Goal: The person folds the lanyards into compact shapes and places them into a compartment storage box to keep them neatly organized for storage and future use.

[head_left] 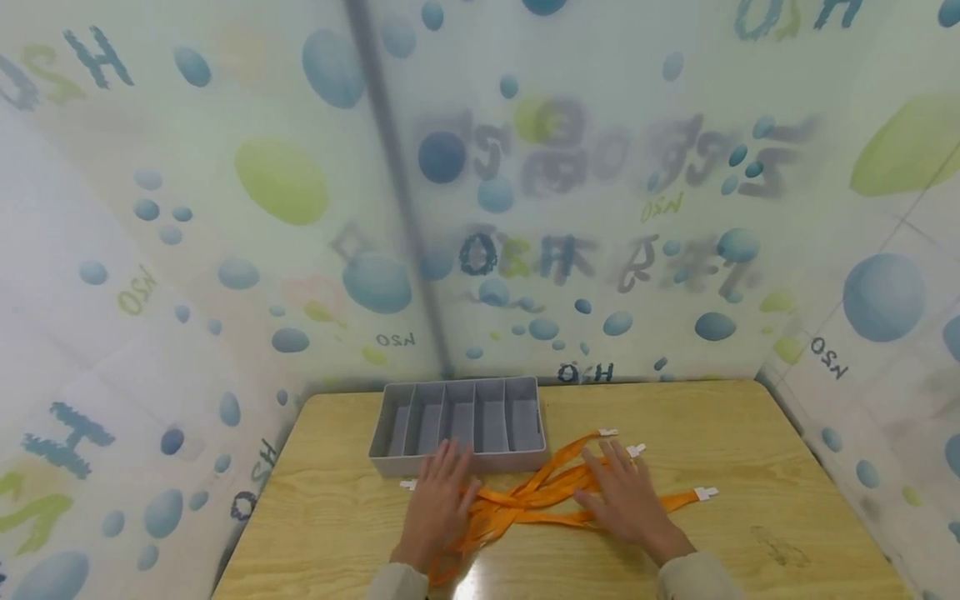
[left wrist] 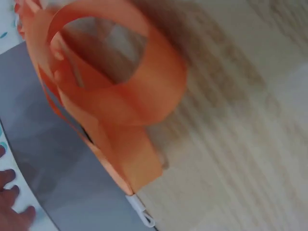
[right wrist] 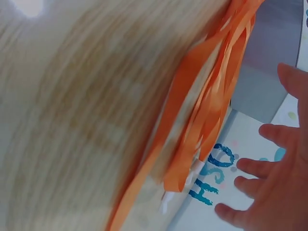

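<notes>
A bunch of orange lanyards (head_left: 525, 500) lies tangled on the wooden table, their white clips (head_left: 705, 493) pointing several ways. Above the left end of the bunch is my left hand (head_left: 438, 504), fingers extended towards the grey tray. My right hand (head_left: 628, 500) is spread over the straps on the right, holding nothing. In the left wrist view a wide orange loop (left wrist: 163, 82) stands up, and only fingertips (left wrist: 8, 192) show at the lower left. The right wrist view has straps (right wrist: 207, 110) running beside my spread fingers (right wrist: 260, 168). Whether either hand touches the straps, I cannot tell.
A grey tray (head_left: 457, 463) with several compartments stands at the back of the table (head_left: 315, 517), just beyond the lanyards. White walls (head_left: 487, 333) printed with blue and green drops enclose the table at the back and sides.
</notes>
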Demonstrator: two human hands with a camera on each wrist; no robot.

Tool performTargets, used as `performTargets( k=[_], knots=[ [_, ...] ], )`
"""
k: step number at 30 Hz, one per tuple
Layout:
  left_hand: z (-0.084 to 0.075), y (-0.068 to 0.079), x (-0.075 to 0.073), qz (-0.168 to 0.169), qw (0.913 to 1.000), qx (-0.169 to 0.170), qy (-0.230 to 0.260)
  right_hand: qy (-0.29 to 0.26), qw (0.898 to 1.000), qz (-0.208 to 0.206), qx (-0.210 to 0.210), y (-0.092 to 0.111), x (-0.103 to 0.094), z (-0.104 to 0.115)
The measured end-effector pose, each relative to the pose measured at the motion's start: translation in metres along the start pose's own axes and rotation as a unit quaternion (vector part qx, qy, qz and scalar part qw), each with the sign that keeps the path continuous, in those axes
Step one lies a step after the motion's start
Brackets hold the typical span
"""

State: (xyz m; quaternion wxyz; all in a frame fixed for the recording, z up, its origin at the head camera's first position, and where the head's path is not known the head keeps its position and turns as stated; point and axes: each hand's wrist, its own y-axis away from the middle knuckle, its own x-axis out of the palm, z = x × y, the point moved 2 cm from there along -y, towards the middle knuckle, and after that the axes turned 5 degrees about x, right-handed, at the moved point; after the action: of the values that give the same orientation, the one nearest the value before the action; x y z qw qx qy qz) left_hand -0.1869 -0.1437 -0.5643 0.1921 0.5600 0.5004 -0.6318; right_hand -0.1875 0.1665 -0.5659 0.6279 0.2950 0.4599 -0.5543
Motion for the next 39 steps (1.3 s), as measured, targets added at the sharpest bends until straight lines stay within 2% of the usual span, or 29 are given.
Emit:
performTargets(
  k=[7, 11, 14, 18, 21, 25, 30, 32, 39],
  knots=[
    [-0.007, 0.002, 0.007, -0.040, 0.9931, 0.109, 0.007, -0.004, 1.000, 0.028, -0.009, -0.003, 0.006, 0.006],
    [-0.012, 0.002, 0.011, -0.043, 0.9899, 0.135, 0.006, -0.001, 0.999, 0.007, -0.041, -0.002, 0.012, 0.007],
    [-0.015, 0.001, 0.014, -0.060, 0.9863, 0.154, -0.007, -0.005, 0.998, -0.006, -0.060, -0.001, 0.015, 0.008],
    [-0.018, -0.001, 0.016, -0.090, 0.9793, 0.180, -0.020, -0.016, 0.998, 0.000, -0.058, -0.001, 0.017, 0.010],
    [-0.019, -0.003, 0.018, -0.101, 0.9755, 0.195, -0.006, -0.021, 0.998, 0.008, -0.051, -0.003, 0.020, 0.011],
    [-0.020, -0.003, 0.020, -0.082, 0.9774, 0.194, 0.014, -0.027, 0.998, 0.011, -0.048, -0.004, 0.024, 0.013],
    [-0.020, -0.002, 0.023, -0.024, 0.9877, 0.152, 0.024, -0.047, 0.998, 0.018, -0.045, -0.005, 0.028, 0.015],
    [-0.019, -0.003, 0.024, -0.011, 0.9900, 0.138, 0.030, -0.055, 0.997, 0.022, -0.041, -0.005, 0.029, 0.015],
    [-0.012, -0.005, 0.032, -0.016, 0.9901, 0.112, 0.083, -0.060, 0.997, 0.023, -0.037, -0.006, 0.035, 0.014]
  ],
)
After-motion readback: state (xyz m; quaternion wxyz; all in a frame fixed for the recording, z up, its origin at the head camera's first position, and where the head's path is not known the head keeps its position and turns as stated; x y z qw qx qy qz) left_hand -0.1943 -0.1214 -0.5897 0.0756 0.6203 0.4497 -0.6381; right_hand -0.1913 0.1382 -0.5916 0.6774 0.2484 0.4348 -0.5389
